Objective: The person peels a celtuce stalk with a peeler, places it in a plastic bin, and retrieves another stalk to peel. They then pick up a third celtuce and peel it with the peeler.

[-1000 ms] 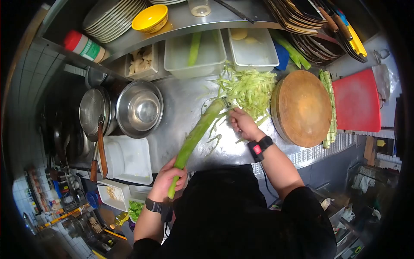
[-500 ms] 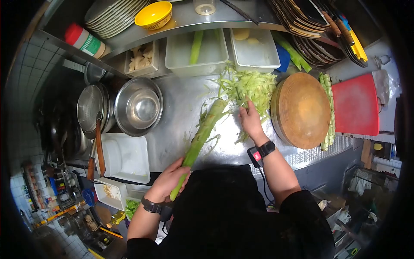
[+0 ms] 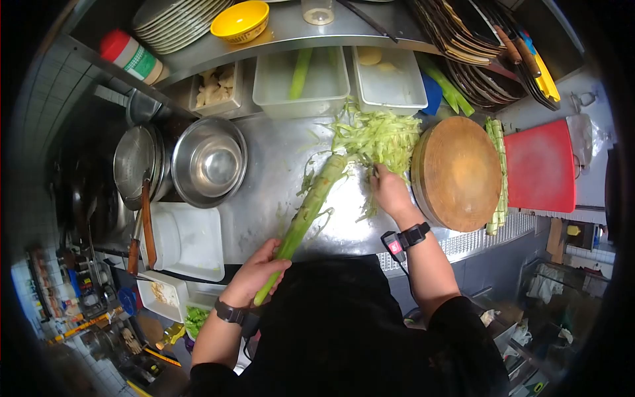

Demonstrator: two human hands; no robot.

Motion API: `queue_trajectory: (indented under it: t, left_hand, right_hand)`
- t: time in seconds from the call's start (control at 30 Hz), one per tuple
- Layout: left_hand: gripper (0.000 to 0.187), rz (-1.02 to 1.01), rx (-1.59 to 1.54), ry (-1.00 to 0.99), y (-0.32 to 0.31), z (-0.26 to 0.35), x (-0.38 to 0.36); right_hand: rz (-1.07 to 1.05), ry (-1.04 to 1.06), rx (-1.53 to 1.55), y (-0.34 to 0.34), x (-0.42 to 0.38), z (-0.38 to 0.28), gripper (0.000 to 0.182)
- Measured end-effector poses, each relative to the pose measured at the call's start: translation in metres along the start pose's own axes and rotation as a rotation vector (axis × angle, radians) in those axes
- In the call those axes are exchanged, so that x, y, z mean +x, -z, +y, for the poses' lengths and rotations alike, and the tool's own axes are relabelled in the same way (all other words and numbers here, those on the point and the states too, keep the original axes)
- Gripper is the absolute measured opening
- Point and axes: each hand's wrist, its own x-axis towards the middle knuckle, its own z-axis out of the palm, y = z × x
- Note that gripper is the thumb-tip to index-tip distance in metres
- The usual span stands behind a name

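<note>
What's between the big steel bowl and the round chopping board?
Head view: steel counter, the upper part of the green stalk, shavings and the right hand.

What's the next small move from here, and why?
Probably bring the right hand across to the stalk: the left hand grips its near end, brownish marks show on its skin, and the right hand sits apart from it, beside the peelings.

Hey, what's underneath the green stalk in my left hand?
Peel scraps and the metal counter show beside the stalk's upper length; whatever lies directly beneath it is covered.
</note>
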Motion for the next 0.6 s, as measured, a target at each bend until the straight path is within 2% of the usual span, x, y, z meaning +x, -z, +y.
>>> queue_trajectory:
  t: [0.07, 0.23, 0.27, 0.3, 0.37, 0.4, 0.43, 0.5, 0.53, 0.6]
  left_hand:
    - [0.044, -0.008, 0.006, 0.009, 0.001, -0.003, -0.001]
    - [0.045, -0.026, -0.054, -0.014, 0.002, -0.009, 0.004]
    - [0.047, -0.094, -0.141, -0.004, 0.005, -0.010, 0.004]
    - [0.049, -0.164, -0.225, 0.001, 0.008, -0.010, 0.005]
    - [0.053, -0.140, -0.287, 0.009, 0.004, -0.006, 0.001]
    - [0.057, -0.117, -0.358, 0.020, 0.001, -0.005, 0.001]
    - [0.057, -0.112, -0.366, 0.030, 0.001, -0.008, -0.001]
    - [0.065, -0.181, -0.334, 0.021, 0.003, -0.005, 0.002]
    - [0.065, -0.188, -0.323, 0.016, 0.003, 0.000, 0.004]
    - [0.066, -0.103, -0.326, 0.024, -0.003, 0.000, -0.001]
  right_hand:
    - [-0.052, -0.070, -0.164, 0.011, -0.006, -0.004, 0.037]
    - [0.119, 0.039, -0.009, 0.021, -0.005, -0.010, 0.047]
    - [0.153, 0.067, 0.043, 0.019, -0.007, -0.009, 0.051]
    - [0.151, 0.067, 0.048, 0.015, -0.010, -0.004, 0.051]
    - [0.089, 0.098, -0.083, 0.010, -0.013, 0.001, 0.054]
    - [0.309, 0.151, -0.017, 0.009, -0.017, -0.008, 0.050]
    - [0.295, 0.149, -0.015, 0.002, -0.018, -0.002, 0.050]
    - [-0.078, 0.136, -0.243, -0.003, -0.016, 0.007, 0.048]
    - [0.009, 0.142, -0.089, -0.009, -0.020, 0.006, 0.048]
    - [0.011, 0.171, -0.010, 0.003, -0.022, -0.014, 0.048]
